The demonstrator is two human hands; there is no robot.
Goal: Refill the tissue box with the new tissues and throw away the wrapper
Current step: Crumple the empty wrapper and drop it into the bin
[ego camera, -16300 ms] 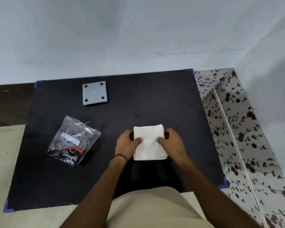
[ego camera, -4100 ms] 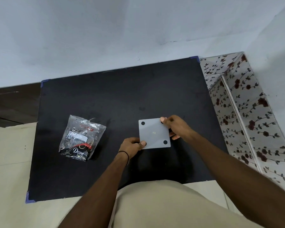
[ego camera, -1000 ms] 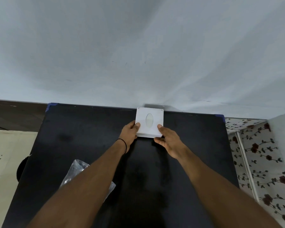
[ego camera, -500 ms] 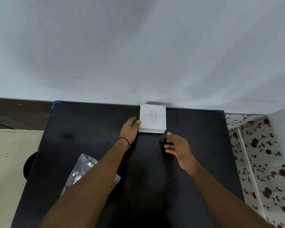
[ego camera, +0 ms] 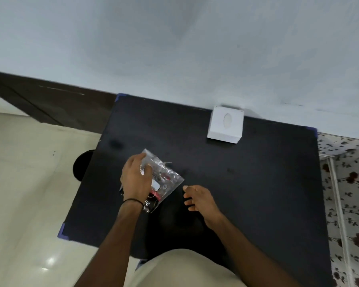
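The white tissue box point(ego camera: 225, 125) stands upright at the back edge of the black table point(ego camera: 257, 183), against the wall, its oval slot facing up. The clear crinkled plastic wrapper point(ego camera: 166, 178) with dark and red print lies near the table's left side. My left hand point(ego camera: 135, 179) rests on top of the wrapper, fingers curled over its left part. My right hand point(ego camera: 198, 198) hovers just right of the wrapper, fingers apart, holding nothing.
A round dark object point(ego camera: 82, 164) sits on the pale floor left of the table. A floral-patterned surface point(ego camera: 348, 193) borders the table's right side. A dark wooden panel point(ego camera: 50, 104) runs along the wall at left.
Both hands left the tissue box at the back and came down to the wrapper; my left hand now lies on it. The view has swung left.
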